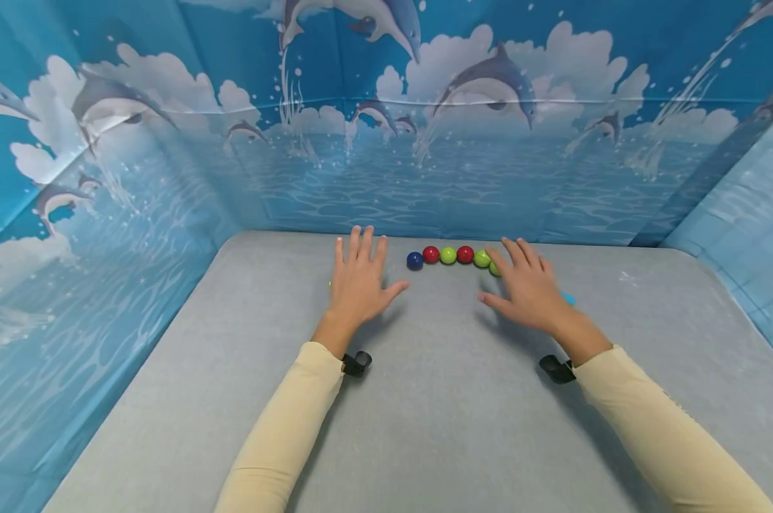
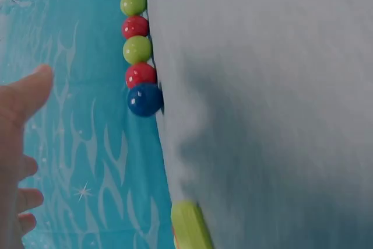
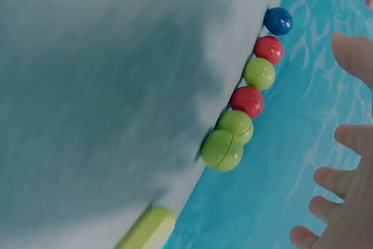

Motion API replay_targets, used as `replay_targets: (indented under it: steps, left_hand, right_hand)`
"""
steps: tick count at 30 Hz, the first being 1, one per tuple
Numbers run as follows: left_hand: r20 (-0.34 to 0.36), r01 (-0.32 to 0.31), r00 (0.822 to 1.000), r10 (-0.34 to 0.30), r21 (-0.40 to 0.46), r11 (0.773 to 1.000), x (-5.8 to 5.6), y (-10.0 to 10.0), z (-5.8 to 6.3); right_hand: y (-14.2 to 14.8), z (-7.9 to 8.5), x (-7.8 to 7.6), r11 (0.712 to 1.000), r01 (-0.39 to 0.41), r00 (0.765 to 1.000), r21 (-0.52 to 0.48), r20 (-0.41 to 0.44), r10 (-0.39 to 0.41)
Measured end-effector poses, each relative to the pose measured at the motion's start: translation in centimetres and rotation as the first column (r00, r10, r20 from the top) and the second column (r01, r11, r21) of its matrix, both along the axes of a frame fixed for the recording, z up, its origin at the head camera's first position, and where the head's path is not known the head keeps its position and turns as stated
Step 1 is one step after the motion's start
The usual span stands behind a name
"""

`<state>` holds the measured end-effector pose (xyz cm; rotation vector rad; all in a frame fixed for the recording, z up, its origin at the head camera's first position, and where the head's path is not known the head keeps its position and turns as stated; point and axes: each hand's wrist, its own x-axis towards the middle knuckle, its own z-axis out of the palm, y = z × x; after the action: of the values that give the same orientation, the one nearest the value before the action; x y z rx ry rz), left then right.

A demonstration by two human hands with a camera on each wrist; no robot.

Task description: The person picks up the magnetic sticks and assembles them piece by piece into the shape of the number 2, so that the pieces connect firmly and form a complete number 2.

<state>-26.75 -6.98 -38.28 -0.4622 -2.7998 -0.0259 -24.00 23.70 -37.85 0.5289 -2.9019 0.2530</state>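
Note:
A row of small glossy balls lies near the far edge of the table: a blue ball (image 1: 414, 261) at the left end, then a red ball (image 1: 431, 254), a green ball (image 1: 448, 255), another red ball (image 1: 465, 254) and two more green balls (image 3: 221, 151), which look seamed in the right wrist view. To the left of the row, my left hand (image 1: 358, 285) hovers palm down with fingers spread, holding nothing. My right hand (image 1: 528, 292) is likewise spread over the row's right end, partly hiding the last green ball in the head view.
A yellow-green block-like piece (image 2: 191, 227) lies beyond the left hand, mostly hidden in the head view. Another yellow-green piece (image 3: 148, 228) shows in the right wrist view. A light blue piece (image 1: 568, 298) peeks out beside the right hand. A dolphin-print curtain (image 1: 386, 178) borders the grey table (image 1: 437, 399).

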Motion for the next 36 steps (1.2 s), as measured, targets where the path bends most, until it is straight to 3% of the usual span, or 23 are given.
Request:
replay_targets:
  steps: [4, 10, 14, 22, 36]
  left_hand:
    - [-0.038, 0.063, 0.997, -0.064, -0.010, 0.998, 0.5, -1.5, 0.8]
    - [-0.082, 0.191, 0.978, -0.194, -0.046, 0.981, 1.7, -5.3, 1.3]
    - [-0.070, 0.230, 0.970, -0.234, -0.058, 0.971, 2.7, -8.0, 1.1]
    - [-0.058, 0.245, 0.967, -0.249, -0.070, 0.967, 3.7, -10.7, 0.0]
    - [-0.042, 0.218, 0.975, -0.220, -0.052, 0.975, 3.9, -11.6, -1.3]
  right_hand:
    - [1.0, 0.5, 1.0, 0.997, -0.069, 0.998, -0.025, 0.004, 0.069]
    - [3.5, 0.9, 2.8, 0.973, -0.209, 0.975, -0.102, -0.097, 0.199]
    - [5.5, 0.7, 4.3, 0.952, -0.261, 0.960, -0.158, -0.147, 0.239]
    - [8.0, -0.1, 5.5, 0.957, -0.243, 0.962, -0.161, -0.171, 0.215]
    - [8.2, -0.5, 5.7, 0.967, -0.211, 0.969, -0.141, -0.159, 0.188]
